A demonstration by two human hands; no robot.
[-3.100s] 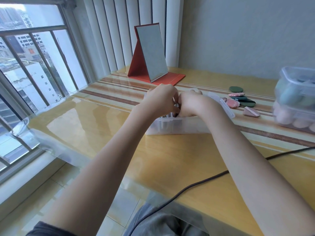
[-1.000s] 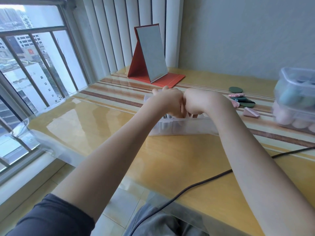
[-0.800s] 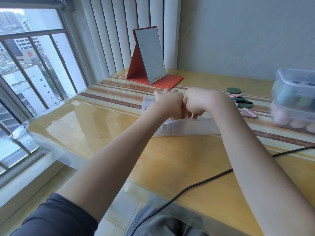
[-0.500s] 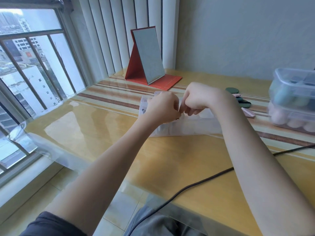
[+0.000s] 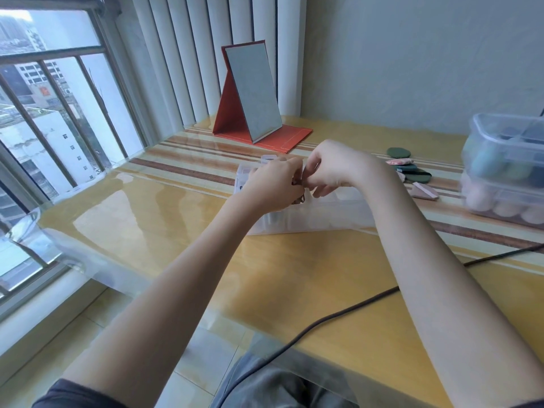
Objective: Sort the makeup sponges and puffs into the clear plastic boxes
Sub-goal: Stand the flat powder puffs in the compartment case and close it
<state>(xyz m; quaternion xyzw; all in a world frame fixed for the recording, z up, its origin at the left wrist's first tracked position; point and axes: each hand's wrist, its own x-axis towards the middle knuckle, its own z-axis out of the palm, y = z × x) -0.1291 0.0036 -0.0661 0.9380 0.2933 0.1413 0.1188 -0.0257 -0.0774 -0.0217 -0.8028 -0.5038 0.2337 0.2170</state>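
Over the clear compartmented plastic box [image 5: 309,213], our left hand [image 5: 275,187] and right hand [image 5: 329,169], earlier fisted together, now loosen around something small and unidentifiable; sorting continues.

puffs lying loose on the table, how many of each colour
dark green puffs: 3
pink puffs: 3, one of them mostly hidden behind the arm
total: 6

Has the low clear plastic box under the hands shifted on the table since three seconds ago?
Cannot tell: the camera moved too. The low clear plastic box lies below the red folding mirror as before.
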